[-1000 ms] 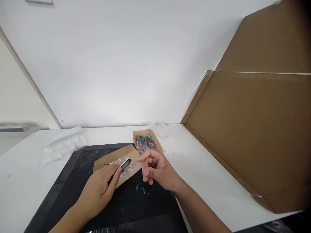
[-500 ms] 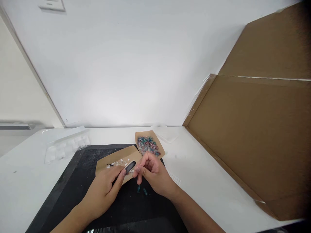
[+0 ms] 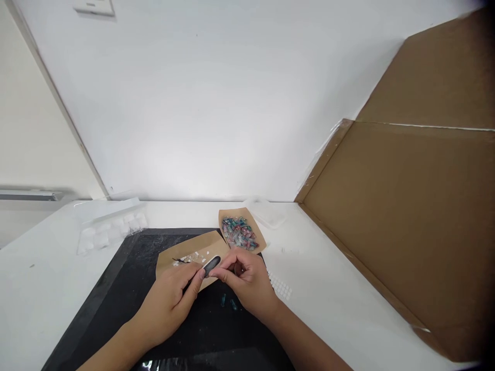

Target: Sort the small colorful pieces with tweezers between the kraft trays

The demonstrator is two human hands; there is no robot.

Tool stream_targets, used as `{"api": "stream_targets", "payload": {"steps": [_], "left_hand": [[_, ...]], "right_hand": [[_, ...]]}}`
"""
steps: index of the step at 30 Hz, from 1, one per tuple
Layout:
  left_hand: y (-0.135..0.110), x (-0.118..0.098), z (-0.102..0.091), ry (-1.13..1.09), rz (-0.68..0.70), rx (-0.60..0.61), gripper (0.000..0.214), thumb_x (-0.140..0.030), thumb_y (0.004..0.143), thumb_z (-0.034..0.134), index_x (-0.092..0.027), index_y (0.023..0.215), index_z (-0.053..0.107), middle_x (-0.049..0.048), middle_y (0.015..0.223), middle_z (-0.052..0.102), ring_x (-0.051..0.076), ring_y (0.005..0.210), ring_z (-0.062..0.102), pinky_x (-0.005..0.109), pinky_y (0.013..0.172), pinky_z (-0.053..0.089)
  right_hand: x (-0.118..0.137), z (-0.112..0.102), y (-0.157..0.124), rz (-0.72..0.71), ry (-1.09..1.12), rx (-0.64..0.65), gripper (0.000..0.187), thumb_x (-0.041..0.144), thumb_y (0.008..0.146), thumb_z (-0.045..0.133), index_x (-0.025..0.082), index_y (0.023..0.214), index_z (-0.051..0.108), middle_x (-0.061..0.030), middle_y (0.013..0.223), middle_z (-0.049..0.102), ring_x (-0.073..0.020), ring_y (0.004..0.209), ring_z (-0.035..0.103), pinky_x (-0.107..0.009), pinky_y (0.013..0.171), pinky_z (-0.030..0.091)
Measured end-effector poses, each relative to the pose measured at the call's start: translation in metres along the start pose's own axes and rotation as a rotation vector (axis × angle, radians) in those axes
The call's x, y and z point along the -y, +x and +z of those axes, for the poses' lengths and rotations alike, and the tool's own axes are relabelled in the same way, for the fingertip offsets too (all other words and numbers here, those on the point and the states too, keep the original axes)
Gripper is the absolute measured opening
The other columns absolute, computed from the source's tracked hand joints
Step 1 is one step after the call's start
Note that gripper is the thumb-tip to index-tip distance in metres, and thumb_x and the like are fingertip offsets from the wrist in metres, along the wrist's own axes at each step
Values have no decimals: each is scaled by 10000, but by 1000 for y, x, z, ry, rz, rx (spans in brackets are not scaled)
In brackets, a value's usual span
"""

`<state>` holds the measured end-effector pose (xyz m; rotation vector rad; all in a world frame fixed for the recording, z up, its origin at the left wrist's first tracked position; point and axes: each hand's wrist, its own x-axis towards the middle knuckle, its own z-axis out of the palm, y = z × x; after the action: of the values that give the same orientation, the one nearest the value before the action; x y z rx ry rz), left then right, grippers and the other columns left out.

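My left hand (image 3: 168, 299) pinches a small oblong piece (image 3: 212, 265), dark grey on its face with a pale rim, between thumb and fingers. Its rounded end points up and to the right. My right hand (image 3: 247, 281) is closed in a pinch, thumb and forefinger at the right side of that piece. Whatever lies between those fingertips is too small to make out. Below both hands is a brown paper tray (image 3: 166, 260) with white scraps and a thin black strand. Two small teal pieces (image 3: 228, 302) lie on the black mat (image 3: 216, 335).
Behind my right hand a second brown tray (image 3: 260, 233) holds many teal, pink and clear pieces. A clear plastic tray (image 3: 110, 232) sits at the left, a translucent lid (image 3: 266, 212) at the back. White dots (image 3: 281, 286) lie at the right. A cardboard panel (image 3: 406, 206) stands rightward.
My right hand's fingertips have closed together and come against the oblong piece. My left hand keeps its grip. The whole view has shifted slightly.
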<state>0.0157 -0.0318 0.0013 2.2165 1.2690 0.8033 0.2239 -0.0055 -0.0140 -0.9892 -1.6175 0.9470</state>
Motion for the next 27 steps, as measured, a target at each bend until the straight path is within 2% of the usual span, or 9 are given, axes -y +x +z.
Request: {"api": "stream_targets", "payload": {"steps": [5, 10, 14, 16, 22, 27], "left_hand": [[0, 2, 1, 16, -21, 16, 392, -380, 1108, 345, -214, 802, 525, 10, 748, 623, 190, 700, 586, 308, 677, 403], [0, 2, 1, -10, -9, 23, 365, -359, 1111, 346, -212, 867, 575, 14, 796, 648, 194, 747, 605, 312, 710, 415], [1, 1, 0, -17, -19, 13, 386, -365, 1113, 341, -209, 846, 571, 15, 786, 635, 191, 737, 595, 314, 704, 407], [1, 1, 1, -23, -20, 18, 392, -367, 1114, 338, -207, 839, 567, 14, 784, 631, 188, 732, 590, 314, 707, 404], [1, 2, 1, -35, -26, 4, 381, -379, 1113, 345, -206, 860, 572, 11, 794, 635, 186, 739, 588, 313, 705, 397], [1, 2, 0, -36, -17, -4, 370, -365, 1111, 354, -206, 844, 555, 12, 803, 638, 184, 747, 596, 305, 704, 403]], "right_hand": [[3, 1, 0, -78, -110, -22, 259, 395, 834, 832, 221, 739, 666, 11, 694, 653, -132, 601, 539, -274, 586, 413], [0, 2, -2, -178, -175, -38, 164, 385, 882, 795, 243, 930, 728, 19, 697, 661, -134, 600, 562, -269, 590, 434], [-3, 3, -3, -279, -212, -65, 172, 383, 868, 815, 241, 815, 735, 6, 735, 719, -138, 633, 612, -264, 606, 451], [-3, 3, -4, -310, -210, -82, 179, 388, 856, 827, 237, 818, 738, 9, 736, 728, -131, 620, 616, -255, 593, 454], [1, 1, -5, -298, -282, -43, 121, 353, 880, 806, 249, 902, 748, 21, 761, 745, -121, 586, 612, -243, 569, 472], [0, -2, -4, -311, -334, -99, 86, 324, 930, 749, 246, 951, 721, 13, 813, 762, -142, 696, 697, -251, 666, 518]]}}
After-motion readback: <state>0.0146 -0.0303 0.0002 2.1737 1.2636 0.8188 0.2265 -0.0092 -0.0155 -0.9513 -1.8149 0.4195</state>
